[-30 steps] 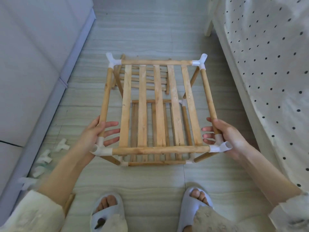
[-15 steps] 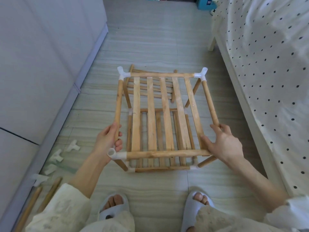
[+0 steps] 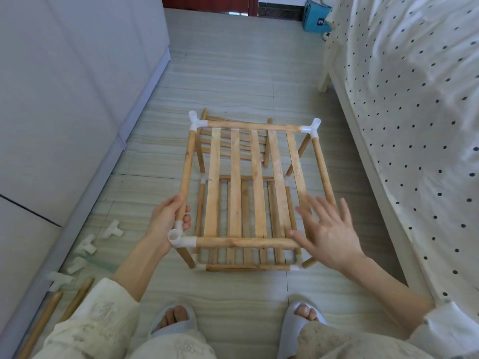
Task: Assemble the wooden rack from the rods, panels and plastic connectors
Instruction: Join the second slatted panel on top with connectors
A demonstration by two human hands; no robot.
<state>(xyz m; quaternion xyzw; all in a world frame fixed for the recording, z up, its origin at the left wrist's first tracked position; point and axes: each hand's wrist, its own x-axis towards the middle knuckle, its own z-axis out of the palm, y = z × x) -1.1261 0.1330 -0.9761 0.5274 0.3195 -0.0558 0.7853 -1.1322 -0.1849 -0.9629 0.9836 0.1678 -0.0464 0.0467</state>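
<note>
A two-tier wooden rack (image 3: 234, 185) stands on the floor in front of my feet, its rods joined by white plastic connectors (image 3: 177, 239) at the corners. My left hand (image 3: 168, 218) grips the top left side rod just behind the near left connector. My right hand (image 3: 328, 228) hovers over the near right corner with fingers spread, holding nothing and hiding that corner. A loose slatted panel (image 3: 233, 146) lies on the floor behind the rack, partly hidden by it.
Several spare white connectors (image 3: 85, 246) lie on the floor at the left by a grey cabinet (image 3: 64, 99). Two loose rods (image 3: 44, 322) lie at bottom left. A bed with a dotted cover (image 3: 414, 112) runs along the right. A blue box (image 3: 316, 19) sits far back.
My right hand has let go of the right side rod and opened above the near right corner. The left hand keeps its grip. The camera has tilted up, showing more floor.
</note>
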